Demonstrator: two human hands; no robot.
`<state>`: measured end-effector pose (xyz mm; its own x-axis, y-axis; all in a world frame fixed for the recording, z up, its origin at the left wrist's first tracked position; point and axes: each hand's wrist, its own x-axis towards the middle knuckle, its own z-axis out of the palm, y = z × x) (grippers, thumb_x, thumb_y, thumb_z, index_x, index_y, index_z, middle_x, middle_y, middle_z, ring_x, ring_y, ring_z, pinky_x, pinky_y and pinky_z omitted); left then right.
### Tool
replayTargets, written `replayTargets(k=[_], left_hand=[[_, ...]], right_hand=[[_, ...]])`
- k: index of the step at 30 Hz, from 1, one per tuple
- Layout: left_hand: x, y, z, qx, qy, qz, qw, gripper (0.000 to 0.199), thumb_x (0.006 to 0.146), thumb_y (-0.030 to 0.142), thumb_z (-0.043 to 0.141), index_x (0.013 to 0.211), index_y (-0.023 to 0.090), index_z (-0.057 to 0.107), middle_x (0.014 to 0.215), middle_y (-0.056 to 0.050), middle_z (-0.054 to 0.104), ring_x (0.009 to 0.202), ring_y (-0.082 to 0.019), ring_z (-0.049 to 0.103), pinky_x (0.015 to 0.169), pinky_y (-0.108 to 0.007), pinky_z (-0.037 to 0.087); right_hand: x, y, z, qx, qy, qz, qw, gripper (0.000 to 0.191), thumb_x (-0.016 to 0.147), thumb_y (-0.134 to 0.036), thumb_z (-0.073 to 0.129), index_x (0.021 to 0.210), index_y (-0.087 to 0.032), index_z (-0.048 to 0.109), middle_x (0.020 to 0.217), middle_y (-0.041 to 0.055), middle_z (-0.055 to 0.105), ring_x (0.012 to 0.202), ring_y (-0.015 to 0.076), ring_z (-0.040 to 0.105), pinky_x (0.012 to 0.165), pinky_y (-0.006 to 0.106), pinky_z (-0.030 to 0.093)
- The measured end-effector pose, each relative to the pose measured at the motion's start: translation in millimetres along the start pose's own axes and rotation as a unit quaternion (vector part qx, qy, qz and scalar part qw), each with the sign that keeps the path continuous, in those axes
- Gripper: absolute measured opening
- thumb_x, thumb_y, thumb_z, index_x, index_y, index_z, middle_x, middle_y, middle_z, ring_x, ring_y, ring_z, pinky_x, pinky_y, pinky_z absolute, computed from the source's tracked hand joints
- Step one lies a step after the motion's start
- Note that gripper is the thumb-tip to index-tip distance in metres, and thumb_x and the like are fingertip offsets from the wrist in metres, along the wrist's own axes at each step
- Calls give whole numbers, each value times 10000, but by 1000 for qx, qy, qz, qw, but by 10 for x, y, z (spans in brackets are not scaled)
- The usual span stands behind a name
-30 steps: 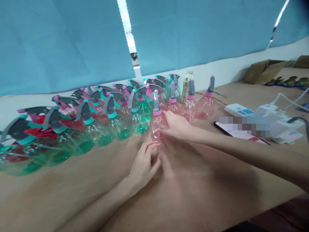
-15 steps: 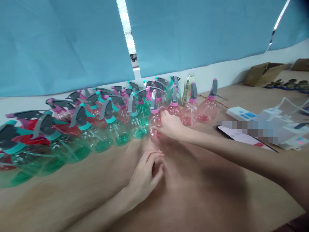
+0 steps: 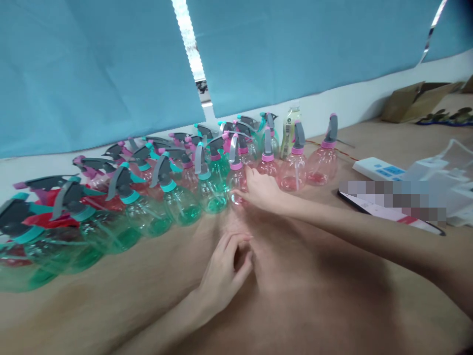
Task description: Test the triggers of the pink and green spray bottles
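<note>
My right hand [image 3: 263, 190] is closed around a pink spray bottle [image 3: 237, 178] with a grey trigger and pink collar, at the front of the group. The bottle stands upright on the brown tabletop, its right side partly hidden by my fingers. Closer to me, my left hand [image 3: 226, 264] is loosely curled just over the surface, holding nothing, with a gap between thumb and fingers. A green spray bottle [image 3: 211, 195] stands left of the held one. To its right are more pink spray bottles, among them one [image 3: 320, 165] at the row's end.
Several green and pink spray bottles crowd the left, a green one [image 3: 148, 214] among them. Behind the row stands a labelled drink bottle [image 3: 291, 129]. A phone [image 3: 384, 212], a white device with blue buttons [image 3: 380, 169] and a cardboard box [image 3: 410, 103] lie to the right.
The view has shifted slightly, so the phone and device sit farther right. My right hand stays at the same pink spray bottle, and my left hand has barely moved.
</note>
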<state>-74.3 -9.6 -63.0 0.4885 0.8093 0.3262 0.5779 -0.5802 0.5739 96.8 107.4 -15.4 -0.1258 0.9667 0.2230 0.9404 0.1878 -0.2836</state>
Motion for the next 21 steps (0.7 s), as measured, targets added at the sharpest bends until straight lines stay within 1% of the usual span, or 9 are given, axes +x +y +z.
replayTargets(k=[2,5,8,10,12,13,15,18,21], left_hand=[[7,0,-7,-5,-2,-6,1000,202,904,146,500,1086,214,554,1079,-67,618,997,-210,613,858,-387,527],[26,-5,-15,-10,2,-17,1000,196,908,154,502,1085,218,555,1089,-65,616,1022,-210,608,874,-391,522],[52,-27,-12,-17,7,-34,999,191,913,170,504,1091,219,553,1095,-66,616,1017,-209,624,871,-394,531],[82,-53,2,-23,12,-42,999,191,914,179,505,1095,219,550,1089,-65,620,1004,-210,641,869,-401,541],[136,-83,32,-32,16,-46,998,191,914,184,506,1097,219,549,1078,-62,625,995,-212,653,870,-410,550],[174,-96,55,-35,18,-45,998,192,913,184,507,1098,219,550,1069,-60,627,990,-213,656,870,-414,554],[278,-109,116,-38,22,-41,998,194,909,182,512,1097,215,552,1061,-62,634,969,-213,659,868,-418,560],[479,-88,234,-27,25,-23,999,200,903,178,522,1098,205,555,1081,-73,644,942,-217,665,859,-421,562],[669,-33,349,-15,32,3,999,203,889,154,524,1085,201,554,1074,-73,654,1005,-236,662,888,-429,548]], right_hand=[[-8,2,1,7,6,-5,1000,804,908,-544,548,1472,-25,304,1254,250,597,1020,380,661,785,427,494],[-71,44,-34,20,11,-15,1000,820,906,-534,559,1509,-65,260,1301,244,577,1008,371,668,786,441,499],[-206,171,-126,51,22,-47,997,771,896,-497,578,1494,-88,315,1327,205,584,1023,342,659,826,440,499],[-313,316,-210,74,29,-83,993,583,903,-436,572,1390,-128,484,1296,149,627,1059,312,643,869,422,489],[-402,497,-297,93,37,-87,991,377,911,-415,560,1197,-181,635,1199,96,687,1044,284,647,874,411,487],[-432,592,-336,103,46,-86,990,318,905,-407,570,1118,-191,666,1149,84,706,1023,271,652,874,406,487],[-457,770,-395,122,68,-77,987,250,902,-374,574,1047,-200,681,1100,75,719,1017,258,653,878,402,486],[-409,949,-421,137,103,-55,984,271,890,-361,589,1063,-168,669,1113,98,713,1040,265,648,899,414,481],[-300,985,-370,162,119,-19,979,426,858,-405,639,1191,-140,622,1222,135,676,1134,290,616,953,439,463]])
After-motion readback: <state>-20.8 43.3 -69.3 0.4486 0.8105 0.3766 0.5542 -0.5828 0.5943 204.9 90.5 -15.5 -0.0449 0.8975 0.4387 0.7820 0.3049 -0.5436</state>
